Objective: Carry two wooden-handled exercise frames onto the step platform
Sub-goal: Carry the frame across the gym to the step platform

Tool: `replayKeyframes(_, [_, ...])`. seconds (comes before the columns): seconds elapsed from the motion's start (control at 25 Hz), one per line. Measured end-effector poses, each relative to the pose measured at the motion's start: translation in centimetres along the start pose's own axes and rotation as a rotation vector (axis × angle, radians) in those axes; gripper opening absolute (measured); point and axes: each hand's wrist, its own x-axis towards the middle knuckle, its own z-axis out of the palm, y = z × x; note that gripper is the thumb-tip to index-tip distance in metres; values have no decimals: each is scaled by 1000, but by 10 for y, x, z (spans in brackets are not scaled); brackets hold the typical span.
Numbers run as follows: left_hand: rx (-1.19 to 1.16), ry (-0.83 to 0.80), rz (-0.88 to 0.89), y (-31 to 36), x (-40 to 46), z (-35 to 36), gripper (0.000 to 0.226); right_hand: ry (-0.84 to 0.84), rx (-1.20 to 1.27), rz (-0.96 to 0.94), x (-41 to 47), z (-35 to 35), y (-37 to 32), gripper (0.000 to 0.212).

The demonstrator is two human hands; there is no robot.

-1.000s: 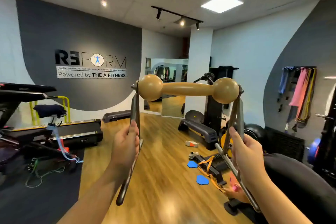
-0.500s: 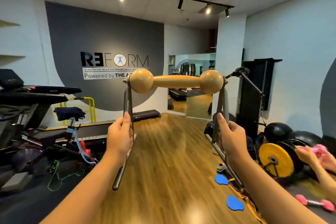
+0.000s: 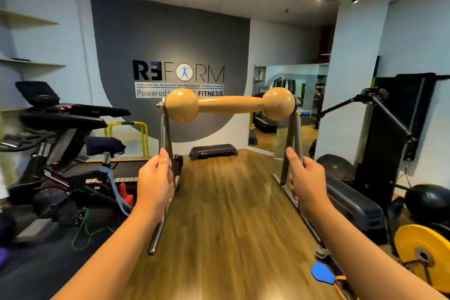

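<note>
I hold a wooden-handled exercise frame up in front of me, its dumbbell-shaped wooden bar level at chest height. My left hand grips the left metal leg and my right hand grips the right metal leg. Both legs run down to metal floor rails that hang in the air. A dark step platform lies on the wood floor by the far grey wall, straight ahead beyond the frame. A second exercise frame is not visible.
An exercise bike and a treadmill crowd the left side on dark matting. Another step platform, a black dome, a black ball, a yellow weight plate and a cable machine line the right. Wood floor runs ahead.
My view has swung left, bringing the far step platform to the centre ahead. The frame stays held in both hands. The other person's hands at right have left view.
</note>
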Motion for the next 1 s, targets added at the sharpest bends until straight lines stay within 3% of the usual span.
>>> replayKeyframes(0.64, [21, -30, 55, -166, 382, 107, 45, -22, 107, -86, 360, 168, 136, 45])
replayKeyframes(1.0, [-27, -10, 142, -270, 580, 230, 48, -84, 129, -144, 616, 209, 208, 45])
